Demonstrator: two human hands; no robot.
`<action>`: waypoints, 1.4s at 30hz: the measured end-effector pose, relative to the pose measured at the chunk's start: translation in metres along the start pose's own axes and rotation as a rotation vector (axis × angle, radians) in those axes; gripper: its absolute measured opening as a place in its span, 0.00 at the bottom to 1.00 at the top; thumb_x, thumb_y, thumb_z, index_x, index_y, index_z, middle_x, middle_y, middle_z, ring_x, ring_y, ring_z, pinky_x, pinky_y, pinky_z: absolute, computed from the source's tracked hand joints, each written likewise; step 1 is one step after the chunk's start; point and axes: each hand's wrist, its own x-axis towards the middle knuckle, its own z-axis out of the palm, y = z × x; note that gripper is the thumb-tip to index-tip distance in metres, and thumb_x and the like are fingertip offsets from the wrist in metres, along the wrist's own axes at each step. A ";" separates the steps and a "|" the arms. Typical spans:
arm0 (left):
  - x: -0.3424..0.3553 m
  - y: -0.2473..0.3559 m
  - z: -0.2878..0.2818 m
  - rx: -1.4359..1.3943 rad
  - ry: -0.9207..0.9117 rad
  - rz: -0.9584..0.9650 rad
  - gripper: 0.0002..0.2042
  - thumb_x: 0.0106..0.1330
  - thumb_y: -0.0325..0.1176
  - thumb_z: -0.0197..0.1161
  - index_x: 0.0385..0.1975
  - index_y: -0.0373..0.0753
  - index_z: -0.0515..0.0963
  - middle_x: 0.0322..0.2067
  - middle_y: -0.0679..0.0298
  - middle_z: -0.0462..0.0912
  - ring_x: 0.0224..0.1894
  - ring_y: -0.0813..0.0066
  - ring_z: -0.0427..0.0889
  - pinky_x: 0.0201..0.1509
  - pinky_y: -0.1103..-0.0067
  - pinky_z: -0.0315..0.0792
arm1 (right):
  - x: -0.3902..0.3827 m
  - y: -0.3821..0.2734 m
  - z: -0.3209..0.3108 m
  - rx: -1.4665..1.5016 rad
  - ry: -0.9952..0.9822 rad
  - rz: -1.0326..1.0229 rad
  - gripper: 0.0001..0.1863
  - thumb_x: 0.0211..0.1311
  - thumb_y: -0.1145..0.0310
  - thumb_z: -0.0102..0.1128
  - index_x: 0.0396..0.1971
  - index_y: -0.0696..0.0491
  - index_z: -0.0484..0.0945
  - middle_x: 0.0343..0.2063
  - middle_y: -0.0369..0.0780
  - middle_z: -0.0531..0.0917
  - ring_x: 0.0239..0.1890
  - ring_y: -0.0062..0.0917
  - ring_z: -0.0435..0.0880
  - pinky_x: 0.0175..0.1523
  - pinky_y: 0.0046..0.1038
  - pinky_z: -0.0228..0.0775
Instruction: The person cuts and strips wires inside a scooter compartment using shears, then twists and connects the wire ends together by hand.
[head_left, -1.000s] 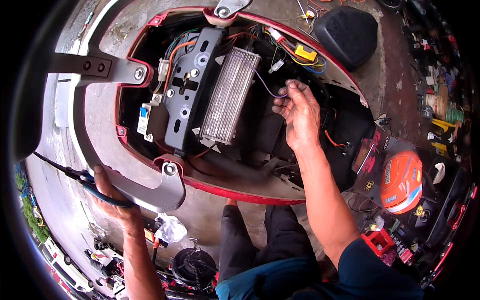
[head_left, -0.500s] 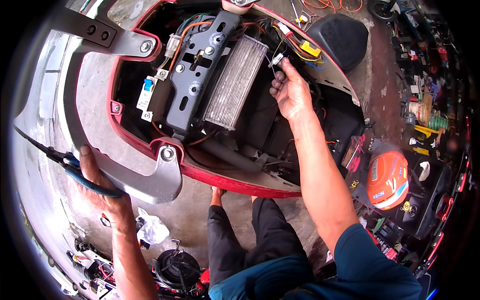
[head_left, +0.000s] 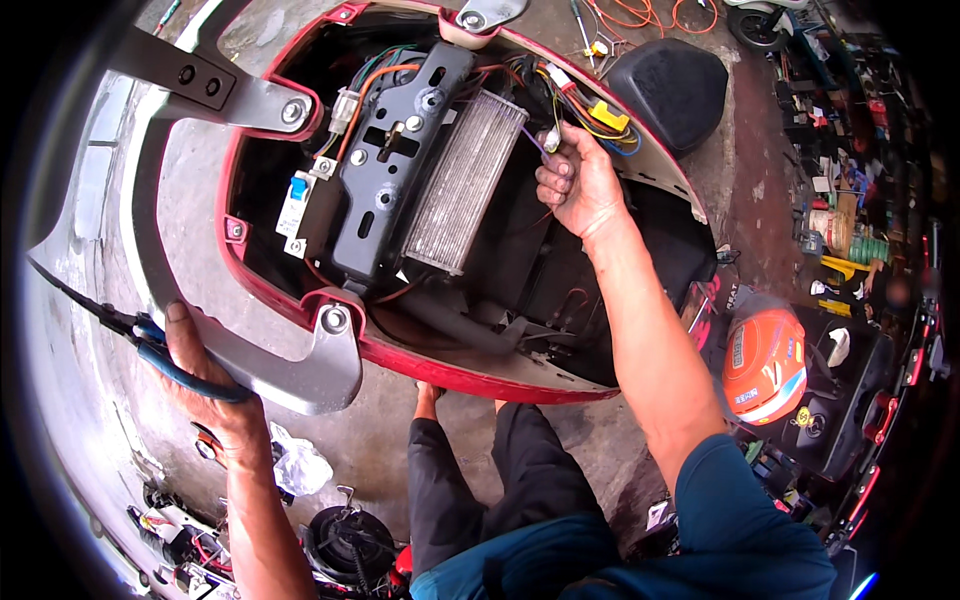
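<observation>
Pliers [head_left: 118, 319] on the left, purple wire [head_left: 533, 138] and white plug [head_left: 552, 142] on the right.
Toward half past eight, the left hand [head_left: 222, 408] grips the pliers beside the grey rail [head_left: 265, 375]; near twelve sits the finned box [head_left: 467, 183]; at one, the right hand [head_left: 583, 185] is closed on the wire, fingertips at the plug. The step looks like wire handling; the next move probably calls for a steady pinch.
</observation>
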 end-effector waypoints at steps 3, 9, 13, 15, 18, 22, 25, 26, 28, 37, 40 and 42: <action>-0.001 -0.007 0.000 -0.066 -0.021 -0.038 0.18 0.66 0.45 0.50 0.35 0.32 0.73 0.27 0.60 0.70 0.30 0.75 0.73 0.32 0.78 0.67 | -0.001 0.003 -0.006 0.030 0.002 -0.004 0.15 0.60 0.56 0.46 0.29 0.53 0.73 0.10 0.27 0.58 0.12 0.14 0.57 0.19 0.19 0.49; 0.002 -0.020 -0.011 0.257 -0.088 0.461 0.17 0.70 0.41 0.42 0.54 0.45 0.70 0.33 0.58 0.70 0.32 0.69 0.74 0.33 0.75 0.69 | -0.008 0.007 0.001 0.069 0.014 -0.023 0.17 0.61 0.55 0.46 0.32 0.54 0.73 0.11 0.27 0.59 0.13 0.15 0.58 0.21 0.19 0.50; 0.005 -0.019 -0.011 0.384 -0.078 0.631 0.18 0.70 0.40 0.41 0.55 0.42 0.68 0.33 0.57 0.70 0.32 0.68 0.74 0.33 0.75 0.70 | -0.012 0.008 -0.001 0.095 -0.004 -0.015 0.17 0.62 0.54 0.46 0.35 0.54 0.74 0.11 0.27 0.59 0.14 0.14 0.58 0.21 0.19 0.50; 0.006 -0.017 -0.011 0.428 -0.075 0.681 0.18 0.70 0.39 0.41 0.56 0.41 0.67 0.33 0.56 0.70 0.32 0.67 0.74 0.32 0.74 0.70 | -0.014 0.007 0.000 0.104 -0.003 -0.007 0.17 0.62 0.53 0.47 0.35 0.53 0.74 0.11 0.27 0.59 0.14 0.14 0.58 0.21 0.19 0.50; 0.005 -0.019 -0.012 0.489 -0.084 0.699 0.19 0.71 0.40 0.39 0.56 0.38 0.67 0.33 0.55 0.70 0.32 0.66 0.74 0.31 0.73 0.70 | -0.015 0.007 -0.001 0.138 0.010 0.015 0.17 0.63 0.53 0.50 0.36 0.53 0.74 0.11 0.26 0.57 0.14 0.13 0.57 0.20 0.17 0.49; 0.004 -0.030 -0.014 0.434 -0.102 0.643 0.22 0.71 0.42 0.36 0.56 0.36 0.66 0.32 0.55 0.71 0.31 0.66 0.74 0.30 0.73 0.70 | -0.015 0.006 -0.005 0.156 -0.032 0.049 0.18 0.62 0.51 0.51 0.34 0.52 0.74 0.12 0.27 0.59 0.15 0.13 0.58 0.22 0.17 0.51; 0.004 -0.031 -0.015 0.428 -0.111 0.625 0.22 0.71 0.44 0.35 0.56 0.36 0.66 0.30 0.56 0.71 0.29 0.66 0.74 0.28 0.73 0.70 | -0.019 0.000 0.000 0.221 -0.039 0.089 0.18 0.62 0.50 0.50 0.33 0.51 0.74 0.15 0.27 0.61 0.16 0.14 0.59 0.23 0.17 0.52; 0.004 -0.030 -0.016 0.429 -0.116 0.627 0.23 0.71 0.44 0.36 0.56 0.35 0.66 0.30 0.56 0.71 0.28 0.67 0.74 0.28 0.73 0.70 | -0.020 -0.001 0.003 0.252 -0.022 0.109 0.18 0.62 0.50 0.50 0.32 0.51 0.74 0.16 0.28 0.62 0.17 0.14 0.59 0.23 0.17 0.52; 0.007 -0.026 -0.013 0.464 -0.089 0.675 0.23 0.71 0.44 0.36 0.55 0.35 0.66 0.29 0.56 0.71 0.28 0.67 0.74 0.27 0.74 0.69 | -0.020 -0.004 0.005 0.250 -0.020 0.115 0.19 0.62 0.49 0.49 0.32 0.51 0.74 0.18 0.28 0.63 0.18 0.15 0.60 0.23 0.17 0.52; 0.004 -0.022 -0.010 0.457 -0.092 0.642 0.24 0.71 0.45 0.35 0.55 0.35 0.67 0.29 0.57 0.70 0.27 0.69 0.73 0.26 0.76 0.69 | -0.023 -0.007 0.020 0.227 0.107 0.123 0.19 0.62 0.49 0.51 0.30 0.51 0.75 0.18 0.28 0.63 0.18 0.15 0.59 0.23 0.18 0.52; 0.004 -0.022 -0.010 0.437 -0.097 0.631 0.24 0.71 0.45 0.35 0.55 0.35 0.67 0.28 0.57 0.70 0.27 0.70 0.73 0.26 0.76 0.69 | -0.023 -0.007 0.022 0.221 0.095 0.116 0.19 0.62 0.49 0.51 0.30 0.51 0.75 0.17 0.28 0.62 0.18 0.15 0.60 0.23 0.18 0.52; 0.003 -0.023 -0.011 0.433 -0.097 0.612 0.24 0.71 0.45 0.35 0.55 0.35 0.67 0.28 0.58 0.70 0.27 0.70 0.73 0.26 0.76 0.69 | -0.021 -0.006 0.022 0.214 0.074 0.101 0.18 0.61 0.49 0.52 0.31 0.51 0.75 0.17 0.28 0.63 0.18 0.16 0.60 0.23 0.18 0.52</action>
